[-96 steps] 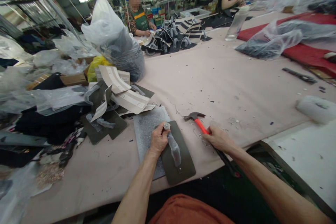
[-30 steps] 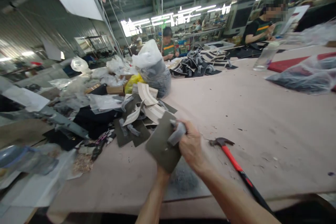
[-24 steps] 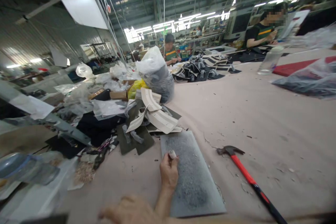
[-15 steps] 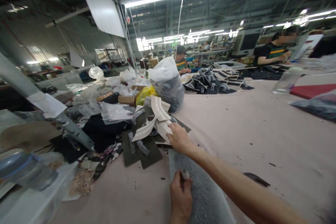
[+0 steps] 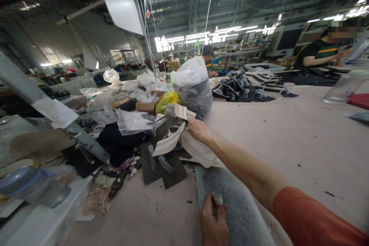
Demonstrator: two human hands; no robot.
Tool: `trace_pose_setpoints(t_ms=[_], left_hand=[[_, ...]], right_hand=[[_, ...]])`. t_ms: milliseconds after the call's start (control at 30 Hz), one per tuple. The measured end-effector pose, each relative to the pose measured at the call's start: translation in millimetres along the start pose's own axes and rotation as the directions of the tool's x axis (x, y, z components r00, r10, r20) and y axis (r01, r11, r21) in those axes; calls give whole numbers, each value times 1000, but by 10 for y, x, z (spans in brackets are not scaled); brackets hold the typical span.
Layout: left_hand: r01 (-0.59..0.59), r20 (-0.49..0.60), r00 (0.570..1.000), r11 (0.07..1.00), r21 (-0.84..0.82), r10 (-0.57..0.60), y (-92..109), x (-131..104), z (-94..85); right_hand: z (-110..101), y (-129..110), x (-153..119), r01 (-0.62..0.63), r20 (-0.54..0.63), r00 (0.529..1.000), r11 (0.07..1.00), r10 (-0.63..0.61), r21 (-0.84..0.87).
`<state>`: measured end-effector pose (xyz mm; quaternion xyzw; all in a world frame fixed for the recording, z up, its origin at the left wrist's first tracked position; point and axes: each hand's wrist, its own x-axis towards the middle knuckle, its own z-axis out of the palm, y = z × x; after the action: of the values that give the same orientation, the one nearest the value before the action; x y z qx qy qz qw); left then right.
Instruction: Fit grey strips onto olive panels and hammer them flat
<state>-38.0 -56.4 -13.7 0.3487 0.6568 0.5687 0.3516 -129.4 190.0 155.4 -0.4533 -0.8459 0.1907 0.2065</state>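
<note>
Pale banded panels [image 5: 198, 149] are heaped with dark green panels [image 5: 175, 170] near the centre of the frame, on a pinkish surface [image 5: 268, 130]. The heap is reached by the right hand [image 5: 198, 130], whose fingertips are set against the pale pieces at its upper right; whether its grip is closed on one of them cannot be told, as the finger ends are partly hidden.

At the lower centre, a small pale cylinder [image 5: 217, 198] is held upright in the closed grip of the left hand [image 5: 213, 221], over the left part of a speckled grey board [image 5: 242, 203]. The board's upper end is met by the lower end of the pale pieces.

Just behind the heap, a stuffed plastic bag [image 5: 192, 88] is seen beside a yellow bag [image 5: 167, 101]. Dark and striped pieces [image 5: 248, 86] are piled toward the upper right, between the stuffed bag and a clear bottle [image 5: 341, 87]. A person [image 5: 323, 54] is seen at the upper right edge.
</note>
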Motion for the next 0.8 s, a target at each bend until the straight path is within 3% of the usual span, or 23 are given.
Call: trace_pose_setpoints(t_ms=[100, 200, 233, 300, 367, 467, 533, 600, 667, 700, 733, 800], left_hand=[[-28, -8, 1000, 1000, 5, 28, 77, -12, -37], [-38, -26, 999, 999, -14, 38, 102, -6, -61], [-39, -33, 999, 999, -15, 38, 99, -1, -68], [-36, -64, 997, 999, -19, 35, 80, 10, -81], [-37, -125, 992, 998, -42, 31, 52, 20, -92], [-42, -220, 975, 996, -79, 24, 19, 26, -98], [-50, -226, 974, 997, -64, 34, 15, 24, -93], [-64, -188, 980, 998, -18, 60, 21, 20, -85], [-79, -153, 985, 997, 22, 82, 28, 17, -81], [-84, -147, 985, 996, 31, 88, 31, 17, -82], [-86, -144, 986, 996, 34, 90, 35, 16, -84], [-85, -143, 986, 996, 27, 88, 53, 16, -83]], right_hand=[[-428, 203, -89, -89, -83, 992, 991, 98, 103], [-771, 487, -643, -165, -138, 969, 950, 207, 264], [-826, 576, -952, -188, -152, 954, 908, 260, 374], [-822, 733, -1713, -178, -144, 897, 639, 419, 749], [-680, 859, -2560, -233, -25, 814, 366, 580, 901], [-338, 988, -3702, -344, 172, 599, 57, 782, 937], [-144, 1046, -4243, -430, 316, 475, -97, 821, 898], [-45, 1112, -4581, -520, 438, 417, -186, 796, 834], [-61, 1210, -4751, -661, 549, 422, -170, 722, 731], [-110, 1270, -4788, -735, 576, 442, -91, 687, 672], [-182, 1335, -4799, -788, 568, 473, 35, 673, 615], [-372, 1451, -4747, -788, 417, 578, 346, 702, 509]])
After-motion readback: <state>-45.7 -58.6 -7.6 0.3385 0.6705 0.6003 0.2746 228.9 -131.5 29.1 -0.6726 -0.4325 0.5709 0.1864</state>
